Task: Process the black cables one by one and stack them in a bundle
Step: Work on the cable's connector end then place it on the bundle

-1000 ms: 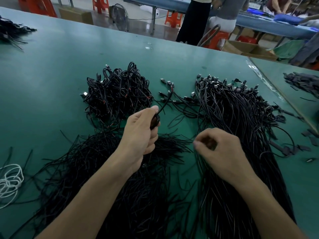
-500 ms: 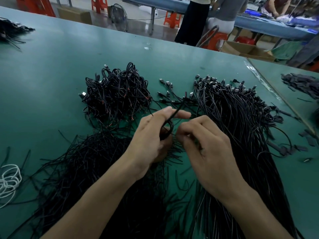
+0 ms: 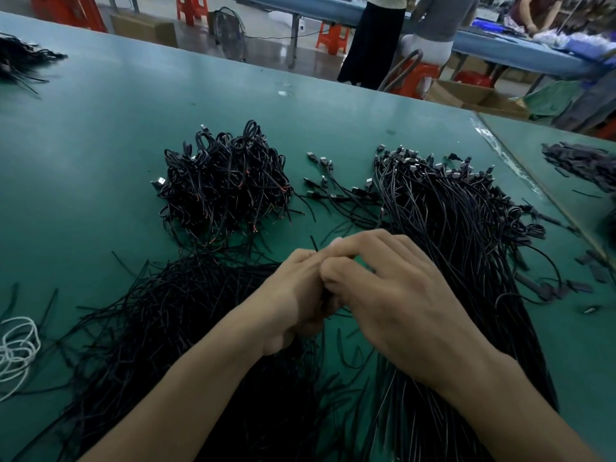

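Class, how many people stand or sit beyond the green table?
3: a standing person in black, a seated person in grey, a person far right. More may be hidden.

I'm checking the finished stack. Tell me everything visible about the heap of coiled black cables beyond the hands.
The heap of coiled cables is a rough mound of thin black cords wound into small loops, lying on the green table. Loops stick up along its top; loose ends with reddish tips spill from its near side. A silvery plug shows at its left edge. The left hand and right hand, gripping another cable, are apart from it.
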